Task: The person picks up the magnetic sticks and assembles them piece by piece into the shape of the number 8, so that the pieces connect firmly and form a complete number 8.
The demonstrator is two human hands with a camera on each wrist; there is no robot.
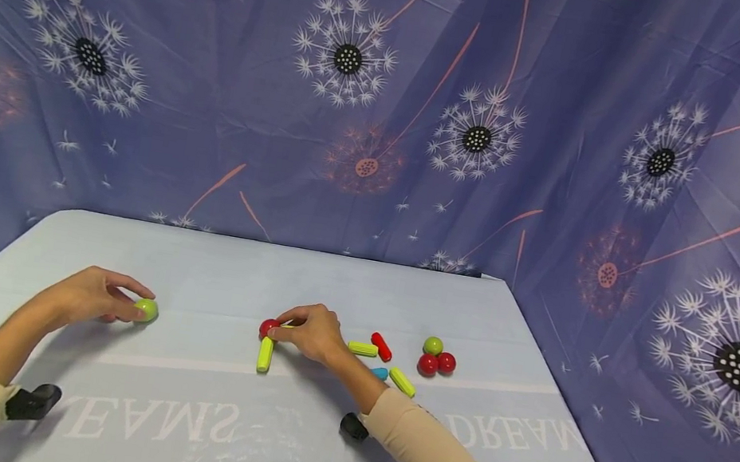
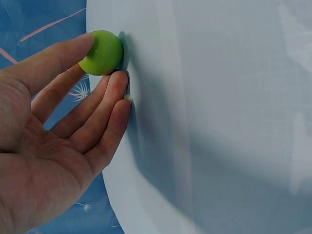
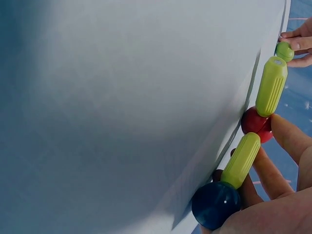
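At the left of the head view, my left hand (image 1: 90, 298) pinches a green ball (image 1: 145, 309) between thumb and fingers; in the left wrist view the ball (image 2: 102, 52) is just off the cloth surface or touching it, I cannot tell which. My right hand (image 1: 317, 333) holds a red ball (image 1: 268, 329), from which a yellow-green rod (image 1: 265, 355) sticks out. The right wrist view shows the red ball (image 3: 255, 123) between two yellow-green rods, the upper one (image 3: 271, 87) and the lower one (image 3: 241, 161). A dark blue ball (image 3: 216, 204) at the lower rod's end is hidden in the head view.
Right of my right hand lie a yellow-green rod (image 1: 363, 349), a red rod (image 1: 381, 347), a blue rod (image 1: 380, 373) and another yellow-green rod (image 1: 402, 381). Farther right, a green ball (image 1: 433, 345) sits against two red balls (image 1: 428, 365). A patterned curtain (image 1: 220, 78) hangs behind the table.
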